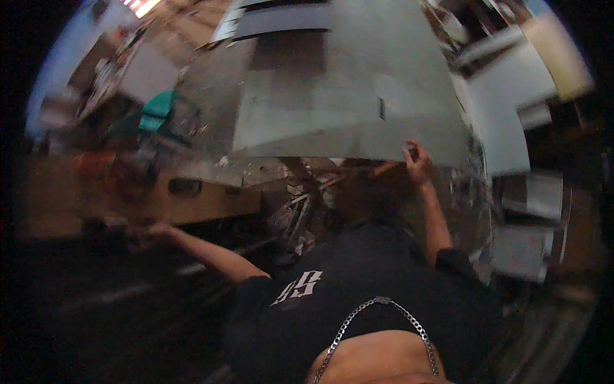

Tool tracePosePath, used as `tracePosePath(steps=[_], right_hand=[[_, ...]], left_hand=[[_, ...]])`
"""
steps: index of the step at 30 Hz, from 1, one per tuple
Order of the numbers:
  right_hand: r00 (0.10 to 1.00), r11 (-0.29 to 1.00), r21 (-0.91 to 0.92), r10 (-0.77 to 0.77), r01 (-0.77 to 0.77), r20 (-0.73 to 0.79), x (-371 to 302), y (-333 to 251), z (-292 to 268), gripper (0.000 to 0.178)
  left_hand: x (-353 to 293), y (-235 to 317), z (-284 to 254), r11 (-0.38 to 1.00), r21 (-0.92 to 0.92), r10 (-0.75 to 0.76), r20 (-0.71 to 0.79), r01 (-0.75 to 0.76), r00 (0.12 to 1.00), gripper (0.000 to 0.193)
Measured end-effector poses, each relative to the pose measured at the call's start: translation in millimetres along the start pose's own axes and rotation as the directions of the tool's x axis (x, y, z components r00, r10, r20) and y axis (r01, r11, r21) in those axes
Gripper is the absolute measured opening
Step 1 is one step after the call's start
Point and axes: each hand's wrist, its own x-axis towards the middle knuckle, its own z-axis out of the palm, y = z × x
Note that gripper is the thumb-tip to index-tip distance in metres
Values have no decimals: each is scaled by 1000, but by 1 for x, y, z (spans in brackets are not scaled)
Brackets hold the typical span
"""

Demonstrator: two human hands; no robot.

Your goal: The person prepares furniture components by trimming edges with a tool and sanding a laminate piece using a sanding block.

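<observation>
My left hand [150, 235] reaches out to the left, smeared by motion. It is close to a dark, blurred object [102, 235] beside a wooden bench or panel; whether they touch cannot be made out. Over the near edge of a large pale grey-green tabletop [345, 89] is my right hand [419, 168]. Its fingers are curled together, and anything inside them is too small or blurred to name. A short dark slim object [382, 109] lies on the tabletop, beyond my right hand.
Dark flat panels [281, 22] rest at the tabletop's far end. A bright green item [157, 110] is at the left, above the brownish wooden bench or panel [217, 201]. Pale boards [505, 121] stand along the right. Scraps [300, 217] litter the floor under the table's near edge.
</observation>
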Motion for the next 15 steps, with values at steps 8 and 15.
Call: tracePosePath(steps=[8, 15], right_hand=[[884, 948, 235, 292, -216, -365, -79, 133, -96, 21], [782, 892, 303, 444, -336, -437, -132, 227, -142, 22]], left_hand=[[-310, 145, 60, 926, 12, -180, 893, 378, 412, 31], [-475, 284, 172, 977, 14, 15, 991, -214, 132, 55]])
